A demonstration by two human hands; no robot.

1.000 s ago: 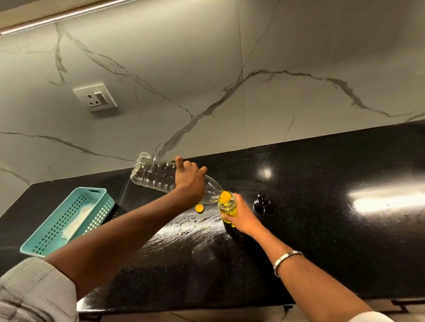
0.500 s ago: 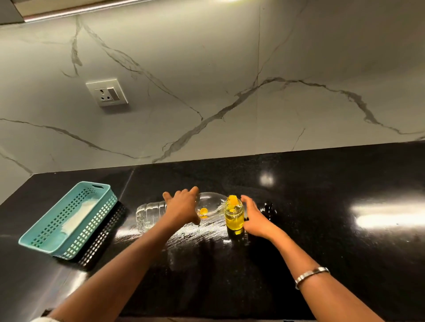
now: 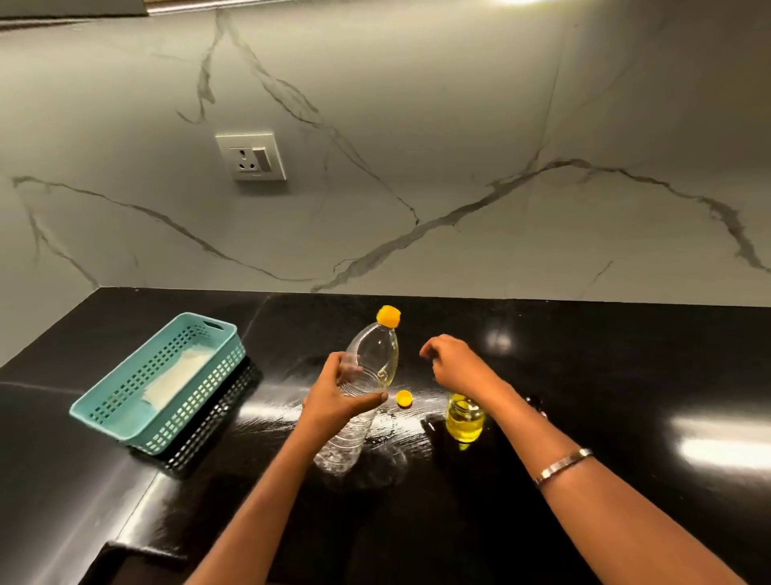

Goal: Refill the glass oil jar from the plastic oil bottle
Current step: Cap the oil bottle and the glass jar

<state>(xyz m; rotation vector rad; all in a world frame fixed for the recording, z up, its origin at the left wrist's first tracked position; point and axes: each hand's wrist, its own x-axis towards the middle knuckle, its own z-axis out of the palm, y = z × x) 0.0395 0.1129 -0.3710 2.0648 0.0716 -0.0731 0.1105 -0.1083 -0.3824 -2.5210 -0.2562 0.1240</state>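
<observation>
Plastic bottle [image 3: 367,376] in left hand [image 3: 333,401]

A glossy black stone surface [image 3: 626,376] meets a grey-veined white marble wall [image 3: 417,125] bearing a switched power socket [image 3: 251,156], lit by a strip light [image 3: 292,3] overhead.

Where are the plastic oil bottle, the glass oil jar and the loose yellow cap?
plastic oil bottle [image 3: 372,355]: head view, clear shoulder.
glass oil jar [image 3: 464,422]: head view, oil-filled body.
loose yellow cap [image 3: 404,398]: head view, its middle.

right forearm hides jar lid [image 3: 536,403], right fingertips [image 3: 425,353] blurred
</observation>
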